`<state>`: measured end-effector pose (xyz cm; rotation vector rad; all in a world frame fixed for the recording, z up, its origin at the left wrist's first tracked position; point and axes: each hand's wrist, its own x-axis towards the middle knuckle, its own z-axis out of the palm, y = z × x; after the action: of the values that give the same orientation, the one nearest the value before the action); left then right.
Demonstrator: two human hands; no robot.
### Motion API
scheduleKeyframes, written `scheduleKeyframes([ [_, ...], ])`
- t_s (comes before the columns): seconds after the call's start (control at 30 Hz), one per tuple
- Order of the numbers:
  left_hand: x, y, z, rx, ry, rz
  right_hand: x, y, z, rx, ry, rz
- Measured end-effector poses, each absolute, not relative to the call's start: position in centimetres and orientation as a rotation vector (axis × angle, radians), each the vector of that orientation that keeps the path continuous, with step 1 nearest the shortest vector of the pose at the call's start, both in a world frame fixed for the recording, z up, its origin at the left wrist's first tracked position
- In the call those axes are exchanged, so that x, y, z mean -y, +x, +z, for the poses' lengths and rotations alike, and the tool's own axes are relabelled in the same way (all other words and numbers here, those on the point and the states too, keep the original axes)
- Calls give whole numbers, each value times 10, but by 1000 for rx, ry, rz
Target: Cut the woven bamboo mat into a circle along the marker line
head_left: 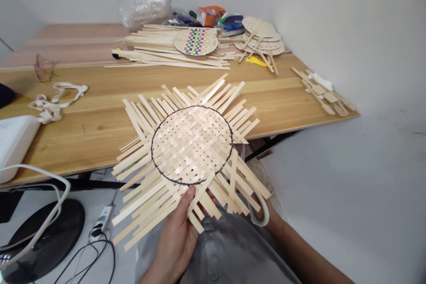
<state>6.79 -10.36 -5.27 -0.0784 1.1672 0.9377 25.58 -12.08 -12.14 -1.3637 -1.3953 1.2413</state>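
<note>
I hold a woven mat of pale bamboo strips [191,144] in front of me, above my lap. A black circle is drawn on its woven middle, and loose strip ends stick out all round. My left hand [176,239] grips the mat's lower edge with the thumb on top. My right hand [274,222] is at the lower right edge, mostly hidden under the strips. A pale grey loop handle [258,216], like that of scissors, sits around its fingers. The blades are hidden.
Behind the mat is a wooden table [93,120]. At its back lie a pile of long strips [149,53], a round mat with a coloured centre [195,41] and several round fans [261,37]. A white box [13,142] is at left. Cables [96,239] lie on the floor.
</note>
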Motion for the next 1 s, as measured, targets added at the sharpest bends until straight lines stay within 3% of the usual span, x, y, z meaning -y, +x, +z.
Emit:
scheduleKeyframes([
  [0.33,104,67,-54,-1205,-61,933,123,251,-124,1113,-1310,1103],
  [0.77,106,67,-50,-1281,-43,906,102,261,-99,1233,-1301,1138],
  [1.0,109,64,-54,-1273,-36,900,102,247,-81,1090,-1261,1334],
])
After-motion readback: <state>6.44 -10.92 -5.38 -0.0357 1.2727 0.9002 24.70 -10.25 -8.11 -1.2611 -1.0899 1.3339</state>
